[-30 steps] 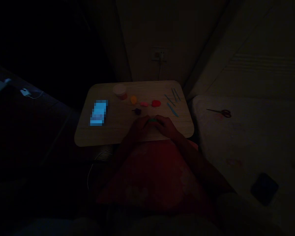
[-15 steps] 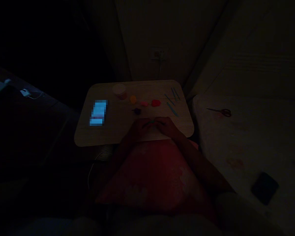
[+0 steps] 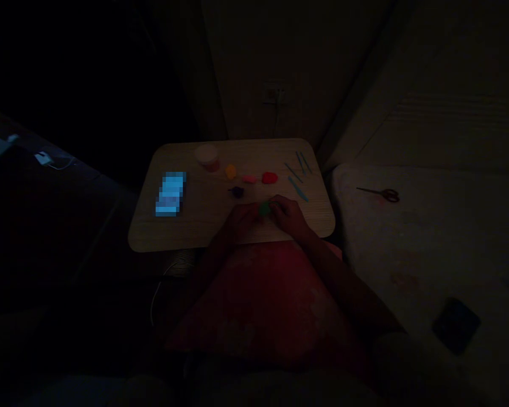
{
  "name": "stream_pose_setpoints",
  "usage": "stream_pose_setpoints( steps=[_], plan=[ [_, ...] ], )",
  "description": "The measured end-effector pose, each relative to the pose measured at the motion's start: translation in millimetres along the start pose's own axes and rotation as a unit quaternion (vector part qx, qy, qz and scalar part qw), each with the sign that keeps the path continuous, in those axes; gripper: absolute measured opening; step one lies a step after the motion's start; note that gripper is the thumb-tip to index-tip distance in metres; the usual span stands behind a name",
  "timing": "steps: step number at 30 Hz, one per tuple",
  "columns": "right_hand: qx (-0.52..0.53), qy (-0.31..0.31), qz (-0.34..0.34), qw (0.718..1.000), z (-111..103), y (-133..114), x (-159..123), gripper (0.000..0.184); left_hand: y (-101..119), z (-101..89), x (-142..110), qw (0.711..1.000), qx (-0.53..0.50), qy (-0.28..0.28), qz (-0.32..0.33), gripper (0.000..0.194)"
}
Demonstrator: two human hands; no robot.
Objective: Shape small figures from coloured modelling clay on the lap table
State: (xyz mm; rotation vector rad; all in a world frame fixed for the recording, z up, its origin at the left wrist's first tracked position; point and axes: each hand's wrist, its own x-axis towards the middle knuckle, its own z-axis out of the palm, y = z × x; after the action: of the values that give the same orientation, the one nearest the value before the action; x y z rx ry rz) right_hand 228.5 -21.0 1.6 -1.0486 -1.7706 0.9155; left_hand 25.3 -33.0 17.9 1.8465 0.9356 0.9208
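Head camera: closest to the wearer, a red patterned cloth (image 3: 275, 305) covers the lap, with both forearms reaching over it to the near side of a wood-grained tabletop (image 3: 195, 223). Out on the pale bedding (image 3: 377, 243) at the right lies a dark, squarish object (image 3: 457, 325), too dim to identify. Above the near part of the tabletop, a small, rounded green lump (image 3: 264, 208) is between the two hands. The right hand (image 3: 288, 215) has its fingers curled, pinching the lump's right edge; the left hand (image 3: 241, 219) is at the other side, its fingers so dark that I cannot tell whether they grip. Just beyond the hands sits a dark purple lump (image 3: 237, 192), and well to the left a phone (image 3: 171, 194) glows, its screen blurred into blocks. A light blue, blade-shaped tool (image 3: 298, 189) lies to the right, near some thin sticks (image 3: 294, 172). On the bedding rests a pair of scissors (image 3: 390, 195). Farther across the tabletop come a pink piece (image 3: 250, 179), a red lump (image 3: 270, 178) just beside it, an orange lump (image 3: 230, 171) and a pale-lidded tub (image 3: 206, 155). Beyond, a cable hangs from a wall socket (image 3: 275, 92).
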Motion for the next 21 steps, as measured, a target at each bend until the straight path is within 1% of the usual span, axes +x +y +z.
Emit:
stream_pose_setpoints(
  steps=[3, 6, 10, 13, 15, 17, 21],
  plan=[
    [0.003, 0.001, 0.005, 1.0, 0, -1, 0, 0.026, -1, -1.1, 0, 1.0, 0.013, -0.008, 0.004, 0.042],
    [0.015, 0.0, 0.022, 1.0, 0, -2, 0, 0.025, 0, -1.2, 1, 0.999, 0.05, 0.005, -0.006, 0.037],
    [0.059, 0.026, 0.075, 0.995, 2, 1, -1, 0.024, -1, -0.6, 2, 0.998, 0.056, 0.007, -0.014, 0.033],
    [0.096, 0.056, 0.101, 0.989, 3, 4, -1, 0.027, -3, 0.7, 3, 0.998, 0.055, 0.008, -0.017, 0.032],
    [0.122, 0.049, 0.107, 0.985, 3, 4, 0, 0.031, -6, 2.3, 4, 0.998, 0.054, 0.014, -0.019, 0.03],
    [0.148, 0.027, 0.111, 0.982, 2, 3, 0, 0.034, -9, 4.1, 4, 0.998, 0.044, 0.038, -0.022, 0.027],
    [0.179, 0.011, 0.111, 0.977, 1, -1, 0, 0.037, -12, 5.7, 5, 0.99, 0.017, 0.131, -0.042, 0.026]
  ],
)
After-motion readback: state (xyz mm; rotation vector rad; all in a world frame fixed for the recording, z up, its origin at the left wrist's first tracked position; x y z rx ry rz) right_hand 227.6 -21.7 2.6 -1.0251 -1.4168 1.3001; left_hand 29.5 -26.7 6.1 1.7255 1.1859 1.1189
